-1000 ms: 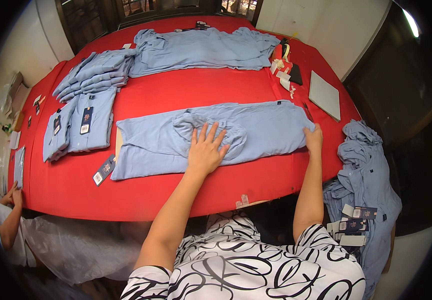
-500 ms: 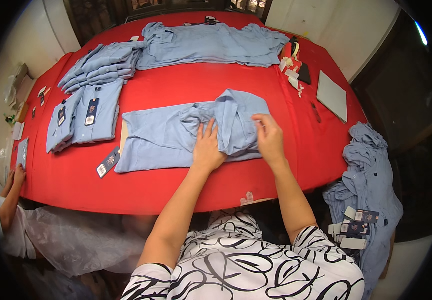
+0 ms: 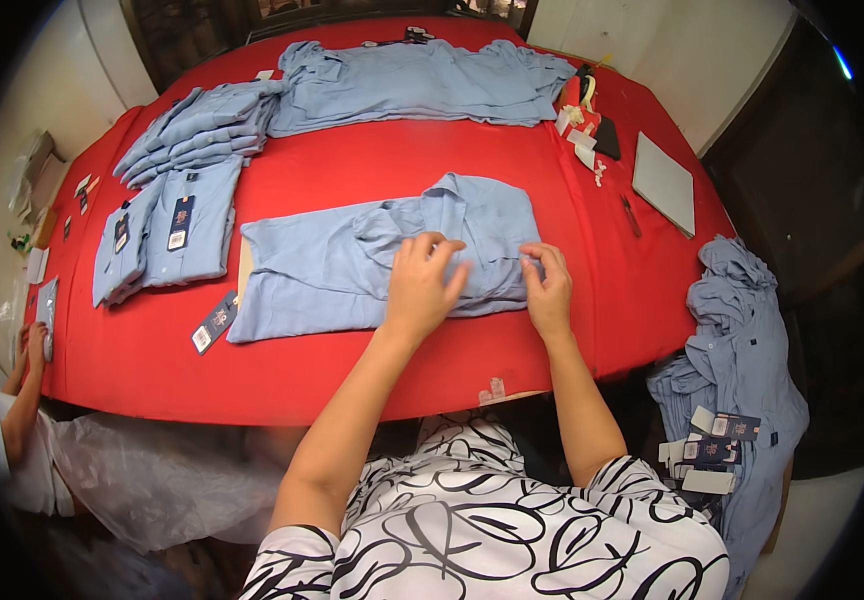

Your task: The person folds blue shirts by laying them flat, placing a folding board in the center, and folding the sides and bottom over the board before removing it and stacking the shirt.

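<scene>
A light blue shirt (image 3: 322,245) lies part-folded on the red-covered table in front of me. Pale board shows at its left end, where a dark hang tag (image 3: 216,322) sticks out. Over the middle of the cloth is my left hand (image 3: 420,285), fingers apart and slightly blurred, with nothing held. My right hand (image 3: 550,292) is at the shirt's right edge, thumb and fingers pinched on the fabric. The folded-over part at the right end has its flap lying flatter between both hands.
Folded tagged shirts (image 3: 212,215) and a shirt stack (image 3: 207,130) are on the left. More shirts (image 3: 412,85) lie along the back. A grey board (image 3: 664,185) rests at right, near hanging shirts (image 3: 737,350). Another person's hands (image 3: 34,345) are at the far left edge.
My left hand has lifted off the shirt and shifted slightly right. My right hand has come down to the shirt's right edge. The folded-over fabric has spread flatter.
</scene>
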### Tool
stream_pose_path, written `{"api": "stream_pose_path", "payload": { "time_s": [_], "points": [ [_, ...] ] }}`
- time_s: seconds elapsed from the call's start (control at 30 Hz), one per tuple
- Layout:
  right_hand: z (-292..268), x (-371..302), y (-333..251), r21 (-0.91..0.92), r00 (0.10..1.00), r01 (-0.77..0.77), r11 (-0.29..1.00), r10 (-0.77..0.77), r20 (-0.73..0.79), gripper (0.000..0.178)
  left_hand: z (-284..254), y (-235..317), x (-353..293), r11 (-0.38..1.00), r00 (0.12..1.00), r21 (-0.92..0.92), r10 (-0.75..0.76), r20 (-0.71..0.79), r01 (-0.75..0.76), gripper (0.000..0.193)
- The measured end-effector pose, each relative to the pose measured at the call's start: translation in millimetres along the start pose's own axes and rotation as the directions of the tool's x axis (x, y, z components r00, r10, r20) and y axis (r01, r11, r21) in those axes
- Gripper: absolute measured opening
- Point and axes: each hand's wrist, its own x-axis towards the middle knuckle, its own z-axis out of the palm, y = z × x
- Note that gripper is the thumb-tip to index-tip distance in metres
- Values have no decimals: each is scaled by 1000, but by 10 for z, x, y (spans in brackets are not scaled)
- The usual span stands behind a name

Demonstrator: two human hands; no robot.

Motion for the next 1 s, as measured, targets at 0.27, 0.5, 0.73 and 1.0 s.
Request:
{"api": "stream_pose_path", "payload": {
  "time_s": [0.27,0.5,0.73,1.0],
  "points": [
    [16,-295,49,-83,966,98,992,-75,246,19,-29,-189,-78,803,859,-314,-438,264,506,32],
    [-41,-230,56,-104,919,259,960,-212,331,21,-132,-115,92,953,951,-32,-297,86,301,31],
    [-109,-216,9,-142,854,352,925,-256,453,31,450,-450,376,938,973,303,110,203,-169,38],
    [-139,174,365,-458,974,-160,875,216,72,32,593,21,-44,961,989,254,75,125,-105,50]
  ]
}}
